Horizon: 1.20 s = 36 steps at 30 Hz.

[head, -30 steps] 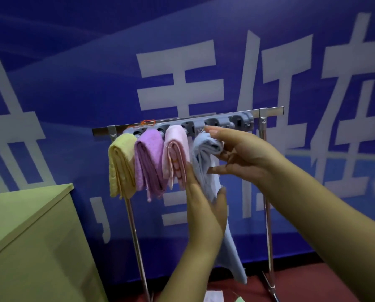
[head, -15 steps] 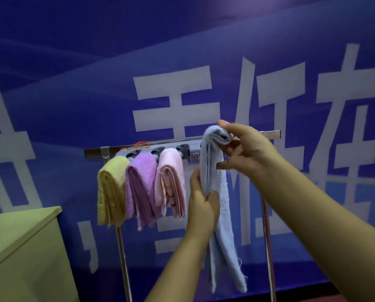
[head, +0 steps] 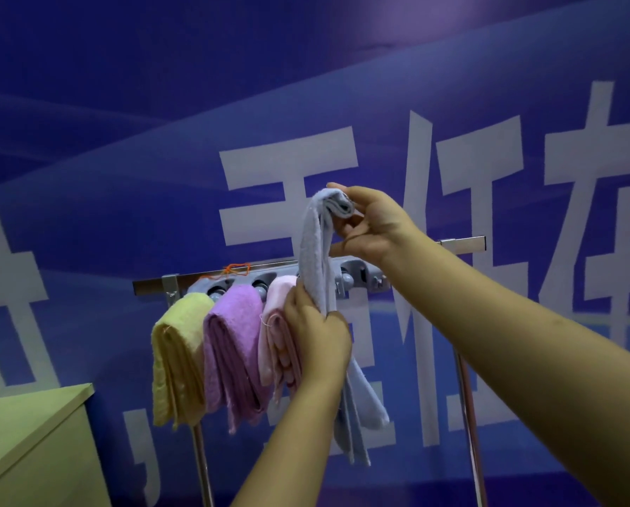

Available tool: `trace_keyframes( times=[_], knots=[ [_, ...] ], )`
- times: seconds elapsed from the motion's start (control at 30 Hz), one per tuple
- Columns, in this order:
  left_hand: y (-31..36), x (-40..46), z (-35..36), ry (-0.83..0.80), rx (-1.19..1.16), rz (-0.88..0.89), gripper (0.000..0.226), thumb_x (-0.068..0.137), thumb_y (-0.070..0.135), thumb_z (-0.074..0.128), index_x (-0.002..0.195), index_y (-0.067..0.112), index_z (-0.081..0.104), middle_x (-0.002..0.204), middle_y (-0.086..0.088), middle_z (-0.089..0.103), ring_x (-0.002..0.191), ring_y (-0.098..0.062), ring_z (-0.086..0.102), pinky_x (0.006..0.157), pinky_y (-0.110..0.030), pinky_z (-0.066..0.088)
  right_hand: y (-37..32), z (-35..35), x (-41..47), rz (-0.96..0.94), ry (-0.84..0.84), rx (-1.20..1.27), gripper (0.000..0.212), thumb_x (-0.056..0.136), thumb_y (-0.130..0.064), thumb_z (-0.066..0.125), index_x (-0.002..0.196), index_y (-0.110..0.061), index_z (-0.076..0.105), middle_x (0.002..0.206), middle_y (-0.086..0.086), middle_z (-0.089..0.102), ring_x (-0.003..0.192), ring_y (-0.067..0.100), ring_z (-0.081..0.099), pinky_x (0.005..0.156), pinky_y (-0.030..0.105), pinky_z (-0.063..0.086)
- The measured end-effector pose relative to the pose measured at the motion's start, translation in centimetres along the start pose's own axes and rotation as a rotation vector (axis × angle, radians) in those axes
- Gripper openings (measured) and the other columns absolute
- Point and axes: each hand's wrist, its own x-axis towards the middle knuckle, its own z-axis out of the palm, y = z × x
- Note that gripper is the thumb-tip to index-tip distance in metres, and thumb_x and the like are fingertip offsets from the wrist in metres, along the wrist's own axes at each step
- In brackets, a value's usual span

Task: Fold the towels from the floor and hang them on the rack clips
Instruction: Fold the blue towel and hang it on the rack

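Note:
A folded light blue towel (head: 315, 250) hangs in a long strip in front of the rack. My right hand (head: 374, 223) pinches its top fold above the rack bar. My left hand (head: 317, 334) grips the strip lower down, at clip height. The grey clip strip (head: 353, 278) runs along the metal rack bar (head: 463, 244). Three folded towels hang from clips to the left: yellow (head: 176, 354), purple (head: 235, 345) and pink (head: 275, 331). The pink one is partly hidden by my left hand.
A light green cabinet (head: 31, 444) stands at the lower left. The rack's metal legs (head: 469, 415) go down on the right and below the yellow towel. A blue banner with large white characters fills the background.
My right hand has lifted the blue towel's top fold from clip height to above the rack bar. My left hand has stayed closed on the strip. The view has tilted upward.

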Motion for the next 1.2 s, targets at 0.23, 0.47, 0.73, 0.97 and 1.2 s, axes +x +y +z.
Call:
trace_keyframes(
  times=[0.23,0.47,0.73,0.97,1.2],
  knots=[
    [0.8,2.0,0.8,0.008,-0.012,-0.02,0.073,0.087,-0.004,0.042,0.15,0.012,0.01,0.155,-0.01,0.021,0.139,-0.028,0.029,0.112,-0.038,0.029,0.5,-0.7,3.8,0.002,-0.034,0.122,0.01,0.085,-0.011,0.061,0.094,-0.007,0.061,0.091,0.011,0.057,0.099,0.026,0.057,0.08,0.057,0.049],
    [0.5,4.9,2.1,-0.113,0.014,-0.051,0.072,0.086,-0.003,0.039,0.15,0.02,0.013,0.145,-0.014,0.039,0.123,-0.033,0.047,0.101,-0.04,0.042,0.1,-2.9,6.1,-0.05,-0.012,0.19,0.015,0.089,-0.013,0.055,0.103,-0.009,0.057,0.094,0.013,0.059,0.094,0.029,0.06,0.073,0.055,0.05],
    [1.8,5.4,-0.5,-0.576,0.338,0.126,0.053,0.087,-0.002,0.043,0.126,0.033,0.047,0.086,0.004,0.061,0.062,-0.003,0.045,0.049,-0.007,0.034,-1.6,-11.0,3.2,-0.153,0.127,0.153,0.015,0.093,-0.01,0.05,0.105,-0.009,0.06,0.117,0.019,0.056,0.109,0.029,0.058,0.084,0.062,0.046],
    [1.8,7.3,-2.0,-0.699,0.654,0.173,0.053,0.056,0.029,0.041,0.098,0.06,0.051,0.094,0.017,0.065,0.088,-0.018,0.062,0.081,-0.039,0.053,-0.2,-15.0,-1.9,-0.129,0.192,0.182,0.026,0.092,-0.005,0.051,0.117,-0.007,0.058,0.12,0.024,0.054,0.101,0.032,0.063,0.074,0.036,0.06],
    [2.8,7.8,-2.4,-0.9,0.569,0.214,0.068,0.055,0.016,0.04,0.12,0.028,0.057,0.119,0.001,0.06,0.11,-0.021,0.053,0.094,-0.039,0.043,3.9,-17.0,-6.0,-0.041,0.226,0.294,0.04,0.067,-0.004,0.067,0.106,-0.006,0.067,0.105,0.018,0.067,0.077,0.021,0.073,0.062,0.025,0.058]
  ],
)
